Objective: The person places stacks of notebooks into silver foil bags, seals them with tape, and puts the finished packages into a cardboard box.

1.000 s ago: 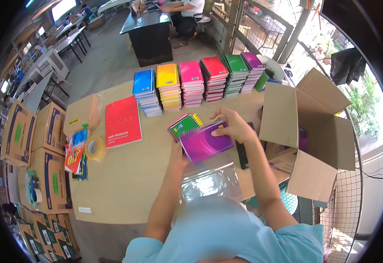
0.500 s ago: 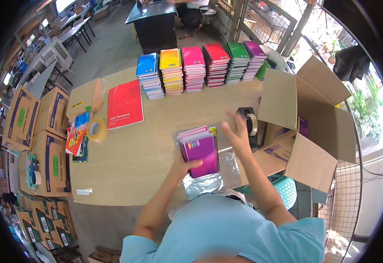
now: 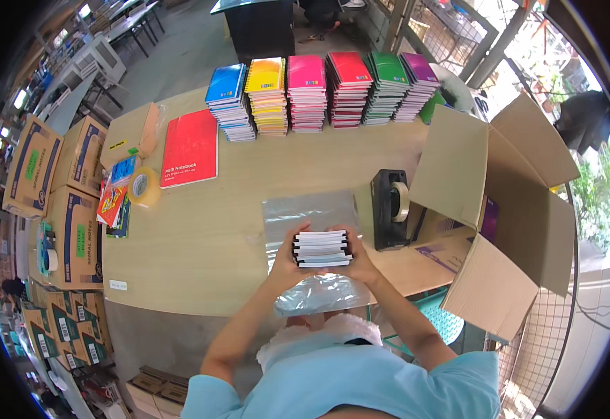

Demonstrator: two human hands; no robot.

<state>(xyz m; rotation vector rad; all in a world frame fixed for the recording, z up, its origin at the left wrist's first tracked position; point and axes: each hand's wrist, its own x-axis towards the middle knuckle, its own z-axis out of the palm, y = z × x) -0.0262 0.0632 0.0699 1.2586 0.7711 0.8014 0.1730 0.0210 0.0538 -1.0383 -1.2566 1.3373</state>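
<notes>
Both hands, left hand [image 3: 285, 257] and right hand [image 3: 356, 260], clamp fingers on the small stack of thin notebooks [image 3: 322, 248] (edges uneven); it may fan apart over the clear plastic bag [image 3: 312, 213].

Tape dispenser [image 3: 389, 208] beside open carton [image 3: 528, 230]

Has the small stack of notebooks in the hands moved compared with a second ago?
Yes. The notebook stack has come toward the table's near edge, farther from the coloured piles, and now stands on edge over the clear plastic bag.

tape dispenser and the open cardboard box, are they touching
Cannot tell. In the head view the black tape dispenser stands right against the open cardboard box's flap, with no visible gap, but actual contact isn't plain.
</notes>
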